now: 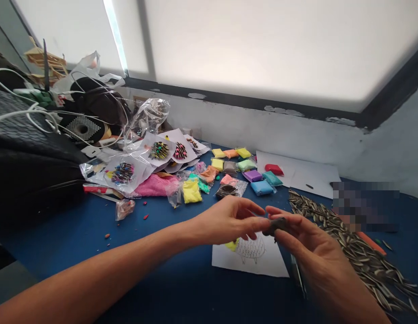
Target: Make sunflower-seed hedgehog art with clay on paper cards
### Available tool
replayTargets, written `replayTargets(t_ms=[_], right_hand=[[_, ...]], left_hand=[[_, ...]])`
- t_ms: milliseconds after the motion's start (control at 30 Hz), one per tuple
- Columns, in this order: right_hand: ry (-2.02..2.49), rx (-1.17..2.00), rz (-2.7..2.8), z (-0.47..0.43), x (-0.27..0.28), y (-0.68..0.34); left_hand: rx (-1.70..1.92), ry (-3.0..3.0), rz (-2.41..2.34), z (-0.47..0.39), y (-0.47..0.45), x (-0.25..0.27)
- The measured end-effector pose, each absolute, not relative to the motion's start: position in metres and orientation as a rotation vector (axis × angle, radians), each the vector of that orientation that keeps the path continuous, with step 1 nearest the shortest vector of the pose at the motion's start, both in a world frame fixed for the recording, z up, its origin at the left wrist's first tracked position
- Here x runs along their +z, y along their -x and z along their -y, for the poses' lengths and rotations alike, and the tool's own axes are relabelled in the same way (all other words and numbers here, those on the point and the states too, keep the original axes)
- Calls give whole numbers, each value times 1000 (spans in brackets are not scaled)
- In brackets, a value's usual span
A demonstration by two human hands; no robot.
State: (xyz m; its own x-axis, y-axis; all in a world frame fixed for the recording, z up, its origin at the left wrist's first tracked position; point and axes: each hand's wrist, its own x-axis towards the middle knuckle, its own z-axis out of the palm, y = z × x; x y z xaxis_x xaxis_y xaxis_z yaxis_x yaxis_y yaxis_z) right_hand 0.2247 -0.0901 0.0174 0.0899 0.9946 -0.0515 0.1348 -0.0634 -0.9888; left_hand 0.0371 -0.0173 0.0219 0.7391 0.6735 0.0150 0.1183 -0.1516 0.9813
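A small lump of dark grey modelling clay (275, 225) is between my two hands, above the drawing. My right hand (308, 238) pinches it with thumb and fingers. From the other side, my left hand (229, 220) grips its left end with the thumb tip, the other fingers curving behind. Beneath lies a white sheet with a pencil-drawn animal (251, 249), its round body full of small marks. Yellow clay (232, 245) covers its head end. By my right wrist a thin, shiny tool (298, 274) lies on the table, partly hidden.
Sunflower seeds (351, 243) spread over the blue table (155, 279) on the right. Coloured clay packets (262, 187) lie beyond my hands. Bagged painted seeds (123, 173) and a pink cloth (156, 185) sit left, near a black mesh bag (33, 166) and cables. White paper (297, 171) lies by the wall.
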Motion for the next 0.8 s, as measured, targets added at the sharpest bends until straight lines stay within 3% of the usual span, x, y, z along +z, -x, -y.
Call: replayTargets(t_ms=[233,800], right_hand=[[1310,1044,1288,95,14,-214],[1514,857,1262,97,12,-215]], left_hand=[[419,-1089,-318,20,-32,17],[480,-1167,-519,18,-31,14]])
